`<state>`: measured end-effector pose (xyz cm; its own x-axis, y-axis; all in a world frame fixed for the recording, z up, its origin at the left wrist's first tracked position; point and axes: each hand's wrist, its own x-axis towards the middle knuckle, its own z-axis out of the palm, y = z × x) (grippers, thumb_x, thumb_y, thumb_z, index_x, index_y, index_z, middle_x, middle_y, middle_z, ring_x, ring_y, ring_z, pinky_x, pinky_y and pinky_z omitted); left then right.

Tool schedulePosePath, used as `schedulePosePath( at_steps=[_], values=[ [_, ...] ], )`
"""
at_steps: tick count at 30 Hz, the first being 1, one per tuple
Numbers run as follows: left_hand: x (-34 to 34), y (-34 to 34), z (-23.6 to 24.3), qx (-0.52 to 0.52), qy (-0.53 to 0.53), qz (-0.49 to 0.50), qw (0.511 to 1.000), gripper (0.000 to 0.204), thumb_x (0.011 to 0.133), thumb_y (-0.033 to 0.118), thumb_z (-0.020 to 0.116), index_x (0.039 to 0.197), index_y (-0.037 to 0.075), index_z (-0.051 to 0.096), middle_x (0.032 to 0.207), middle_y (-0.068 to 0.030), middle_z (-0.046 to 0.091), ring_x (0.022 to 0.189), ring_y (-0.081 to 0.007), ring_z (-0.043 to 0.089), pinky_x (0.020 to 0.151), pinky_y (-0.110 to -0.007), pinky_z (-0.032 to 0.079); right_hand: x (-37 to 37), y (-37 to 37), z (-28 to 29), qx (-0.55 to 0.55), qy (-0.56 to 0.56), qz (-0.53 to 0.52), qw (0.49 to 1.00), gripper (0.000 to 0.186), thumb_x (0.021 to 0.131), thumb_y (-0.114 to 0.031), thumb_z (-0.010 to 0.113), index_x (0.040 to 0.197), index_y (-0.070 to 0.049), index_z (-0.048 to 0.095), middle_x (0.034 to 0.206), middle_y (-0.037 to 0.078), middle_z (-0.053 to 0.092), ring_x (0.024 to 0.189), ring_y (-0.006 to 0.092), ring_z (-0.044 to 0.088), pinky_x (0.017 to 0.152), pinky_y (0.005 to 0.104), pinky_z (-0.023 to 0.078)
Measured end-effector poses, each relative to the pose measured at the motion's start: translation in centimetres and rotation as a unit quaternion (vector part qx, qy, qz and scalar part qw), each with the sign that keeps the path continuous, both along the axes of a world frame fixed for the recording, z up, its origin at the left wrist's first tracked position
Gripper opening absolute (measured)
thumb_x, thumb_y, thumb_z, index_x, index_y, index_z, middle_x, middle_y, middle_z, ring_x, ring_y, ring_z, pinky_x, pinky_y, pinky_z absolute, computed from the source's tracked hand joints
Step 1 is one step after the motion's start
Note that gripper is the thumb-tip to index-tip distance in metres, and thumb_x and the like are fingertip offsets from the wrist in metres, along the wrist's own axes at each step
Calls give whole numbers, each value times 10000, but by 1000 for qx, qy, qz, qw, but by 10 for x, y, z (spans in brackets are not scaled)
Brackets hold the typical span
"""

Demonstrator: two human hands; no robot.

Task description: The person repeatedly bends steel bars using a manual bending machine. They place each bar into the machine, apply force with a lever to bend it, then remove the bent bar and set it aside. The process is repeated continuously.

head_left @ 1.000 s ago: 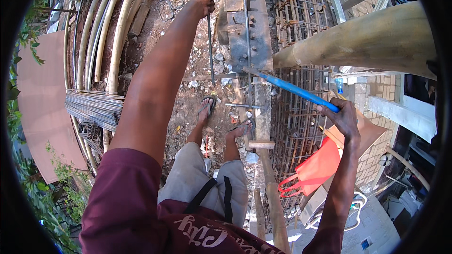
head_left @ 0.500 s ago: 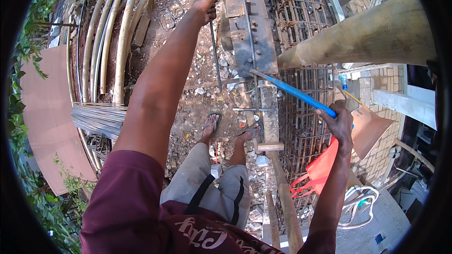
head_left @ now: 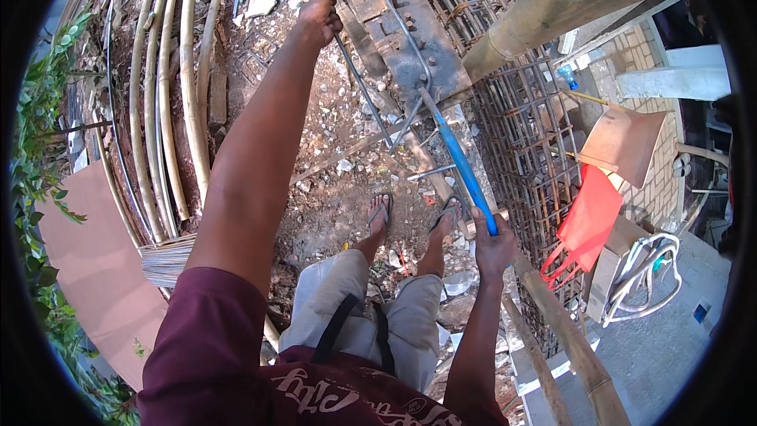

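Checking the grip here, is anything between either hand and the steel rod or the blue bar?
Nothing visible. The left hand is closed directly on the bent steel rod, and the right hand grips the blue bar at its near end.

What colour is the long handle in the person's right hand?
Blue. The long handle held in the right hand shows clearly in the head view.

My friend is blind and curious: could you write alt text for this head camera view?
Seen from above, a person bends a steel rod on a metal bending plate: the left hand grips the rod, the right hand holds a long blue lever. Sandalled feet stand on rubble, with rebar cages to the right.
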<state>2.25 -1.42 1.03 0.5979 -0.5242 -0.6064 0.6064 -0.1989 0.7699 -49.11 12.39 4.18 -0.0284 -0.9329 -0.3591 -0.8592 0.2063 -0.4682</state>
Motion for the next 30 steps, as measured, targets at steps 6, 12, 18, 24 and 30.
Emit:
schedulePosePath(
  at_steps=[6,12,18,24,30],
  values=[
    [-6,-4,4,17,-18,46,999,307,921,190,843,792,134,570,690,45,352,520,-93,256,458,-307,263,-31,-14,36,-19,95,125,987,615,942,-605,770,759,-26,674,617,191,640,569,395,647,588,505,482],
    [-12,-2,9,35,-23,39,998,243,993,253,800,967,106,607,645,99,248,491,-54,209,442,-233,193,-26,-65,58,359,-40,190,913,423,1004,-413,792,840,-33,708,553,36,572,464,149,573,462,354,434],
    [-11,-2,9,38,-8,54,998,255,982,217,804,902,132,577,594,107,258,462,-48,175,418,-239,153,-58,-48,-18,379,-277,176,865,385,1018,-321,798,747,-76,674,555,-39,554,467,35,500,443,258,396],
    [2,2,2,16,49,48,998,283,984,185,809,893,123,548,568,108,241,461,-45,198,408,-236,150,-14,18,-44,400,-262,84,874,358,987,-264,836,761,-14,716,593,-44,560,541,35,509,498,282,407],
    [-2,4,8,2,33,35,999,347,1011,185,776,797,117,511,560,100,272,463,-46,213,415,-229,156,53,104,-85,360,-432,-16,827,462,1016,-251,784,627,-97,588,525,-41,541,448,49,519,450,259,369]
  ],
)
